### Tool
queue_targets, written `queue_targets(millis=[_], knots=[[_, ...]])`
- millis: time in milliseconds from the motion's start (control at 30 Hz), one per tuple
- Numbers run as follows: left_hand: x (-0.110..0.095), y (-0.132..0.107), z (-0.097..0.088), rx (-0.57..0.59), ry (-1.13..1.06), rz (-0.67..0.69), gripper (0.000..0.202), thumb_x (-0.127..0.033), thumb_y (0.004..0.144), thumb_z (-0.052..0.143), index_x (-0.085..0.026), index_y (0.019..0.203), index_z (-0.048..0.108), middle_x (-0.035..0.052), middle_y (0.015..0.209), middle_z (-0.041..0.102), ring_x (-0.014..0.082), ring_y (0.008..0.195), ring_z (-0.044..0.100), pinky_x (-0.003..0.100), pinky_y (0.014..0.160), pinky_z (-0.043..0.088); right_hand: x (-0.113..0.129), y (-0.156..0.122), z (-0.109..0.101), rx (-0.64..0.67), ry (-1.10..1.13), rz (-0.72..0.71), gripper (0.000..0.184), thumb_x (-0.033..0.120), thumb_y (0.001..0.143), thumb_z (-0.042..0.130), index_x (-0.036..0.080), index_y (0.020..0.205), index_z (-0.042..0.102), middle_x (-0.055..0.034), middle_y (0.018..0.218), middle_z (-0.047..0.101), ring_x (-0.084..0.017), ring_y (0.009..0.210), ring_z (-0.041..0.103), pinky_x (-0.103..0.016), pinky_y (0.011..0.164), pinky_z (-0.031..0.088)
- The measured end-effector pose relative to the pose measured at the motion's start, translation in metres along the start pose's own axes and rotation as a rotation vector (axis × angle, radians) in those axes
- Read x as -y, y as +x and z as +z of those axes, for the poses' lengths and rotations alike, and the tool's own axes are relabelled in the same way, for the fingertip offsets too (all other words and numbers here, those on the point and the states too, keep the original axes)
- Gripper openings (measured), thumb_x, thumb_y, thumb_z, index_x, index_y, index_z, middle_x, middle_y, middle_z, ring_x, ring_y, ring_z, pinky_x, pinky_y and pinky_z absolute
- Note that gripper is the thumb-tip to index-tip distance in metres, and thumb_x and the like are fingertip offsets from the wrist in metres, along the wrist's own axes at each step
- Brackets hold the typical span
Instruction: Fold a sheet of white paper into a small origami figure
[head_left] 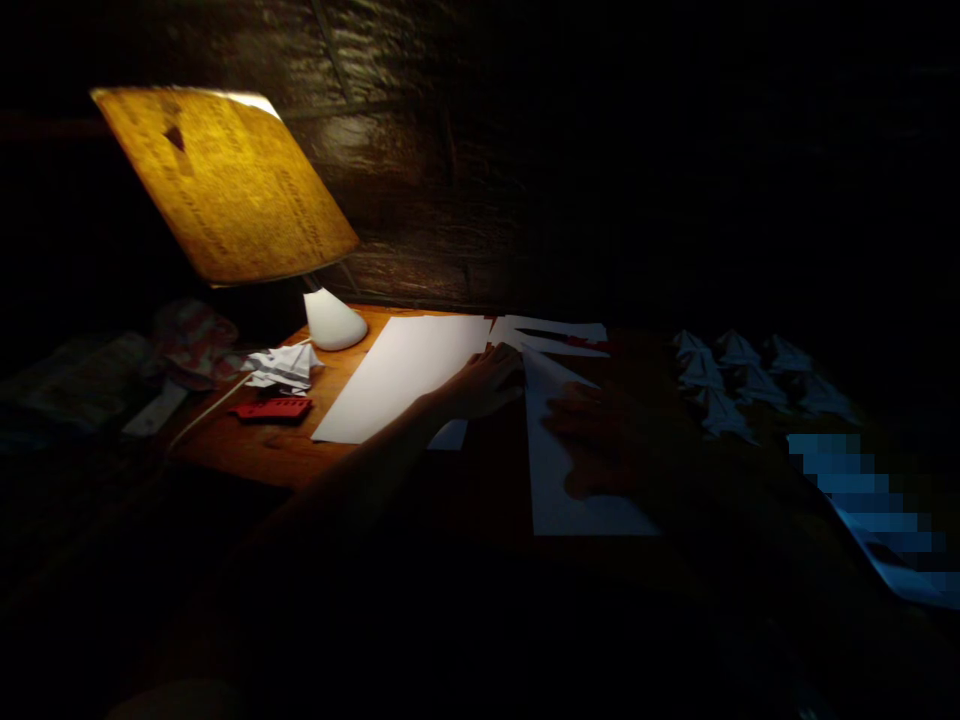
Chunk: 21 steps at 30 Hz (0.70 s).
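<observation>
A white sheet of paper [551, 490] lies on the dark part of the wooden table, its upper edge folded over on a slant. My left hand [484, 383] reaches across from the left, fingers curled together at the sheet's top left corner; the fingertips are partly in shadow. Flat on the right part of that sheet rests my right hand [589, 440], fingers stretched out and somewhat apart, dim in the poor light. Left of my left hand is a stack of white paper [405, 360]. Cut paper strips [555, 325] lie just beyond both hands.
A lit lamp [232, 190] with a yellow shade stands at the back left. Near it are folded white paper [285, 368] and a red object [271, 409]. Several folded paper figures [739, 350] sit at right, beyond a glowing blue screen [870, 500]. A dark wall rises behind.
</observation>
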<state>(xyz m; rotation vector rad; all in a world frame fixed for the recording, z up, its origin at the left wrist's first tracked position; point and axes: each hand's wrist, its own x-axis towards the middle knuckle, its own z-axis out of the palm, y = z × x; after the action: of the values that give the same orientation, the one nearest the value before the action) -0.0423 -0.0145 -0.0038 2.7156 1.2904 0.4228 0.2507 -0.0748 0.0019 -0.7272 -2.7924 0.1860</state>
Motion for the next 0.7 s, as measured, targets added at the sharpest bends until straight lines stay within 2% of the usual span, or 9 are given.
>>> queue_targets(millis=[100, 167, 300, 400, 500, 700], knots=[[0.0021, 0.0013, 0.0003, -0.020, 0.000, -0.007, 0.034, -0.014, 0.086, 0.051, -0.021, 0.119, 0.057, 0.0114, 0.130, 0.054, 0.0308, 0.125, 0.050, 0.053, 0.106, 0.044, 0.0007, 0.0002, -0.0013, 0.019, 0.028, 0.017, 0.092, 0.077, 0.075, 0.070, 0.029, 0.151, 0.051, -0.0115, 0.160, 0.044, -0.039, 0.151, 0.033, -0.067, 0.121, 0.020], [0.0038, 0.0022, 0.0012, -0.044, -0.016, -0.005, 0.040, -0.010, 0.083, 0.048, -0.020, 0.119, 0.060, 0.0108, 0.128, 0.056, 0.0290, 0.122, 0.052, 0.052, 0.106, 0.046, 0.0013, 0.0002, -0.0012, 0.030, 0.048, 0.021, 0.097, 0.080, 0.072, 0.070, 0.029, 0.152, 0.050, -0.0116, 0.161, 0.044, -0.040, 0.151, 0.032, -0.068, 0.121, 0.018], [0.0052, 0.0030, 0.0013, -0.096, -0.022, -0.011, 0.042, -0.010, 0.082, 0.048, -0.020, 0.118, 0.066, 0.0104, 0.125, 0.059, 0.0269, 0.120, 0.055, 0.048, 0.106, 0.047, 0.0021, -0.0002, -0.0009, 0.036, 0.067, 0.017, 0.096, 0.079, 0.072, 0.070, 0.030, 0.151, 0.050, -0.0112, 0.161, 0.043, -0.039, 0.151, 0.032, -0.069, 0.121, 0.017], [0.0030, 0.0025, -0.0011, -0.117, 0.012, -0.041, 0.043, -0.011, 0.081, 0.049, -0.020, 0.118, 0.068, 0.0105, 0.126, 0.059, 0.0278, 0.122, 0.056, 0.049, 0.108, 0.046, 0.0025, 0.0000, -0.0024, 0.030, 0.083, 0.015, 0.092, 0.075, 0.074, 0.072, 0.031, 0.151, 0.050, -0.0104, 0.159, 0.046, -0.038, 0.150, 0.034, -0.066, 0.121, 0.021], [-0.0005, 0.0018, -0.0038, -0.112, 0.046, -0.073, 0.044, -0.012, 0.082, 0.050, -0.021, 0.120, 0.069, 0.0106, 0.126, 0.059, 0.0293, 0.122, 0.056, 0.051, 0.107, 0.046, 0.0026, 0.0009, -0.0036, 0.044, 0.104, 0.001, 0.089, 0.072, 0.075, 0.074, 0.031, 0.151, 0.050, -0.0107, 0.159, 0.047, -0.039, 0.149, 0.036, -0.067, 0.120, 0.023], [-0.0022, 0.0021, -0.0041, -0.097, 0.046, -0.092, 0.047, -0.008, 0.078, 0.050, -0.023, 0.118, 0.070, 0.0102, 0.126, 0.058, 0.0309, 0.121, 0.055, 0.053, 0.105, 0.046, 0.0021, 0.0008, -0.0019, 0.043, 0.130, 0.001, 0.087, 0.066, 0.076, 0.077, 0.032, 0.151, 0.049, -0.0094, 0.157, 0.050, -0.039, 0.149, 0.037, -0.069, 0.121, 0.019]])
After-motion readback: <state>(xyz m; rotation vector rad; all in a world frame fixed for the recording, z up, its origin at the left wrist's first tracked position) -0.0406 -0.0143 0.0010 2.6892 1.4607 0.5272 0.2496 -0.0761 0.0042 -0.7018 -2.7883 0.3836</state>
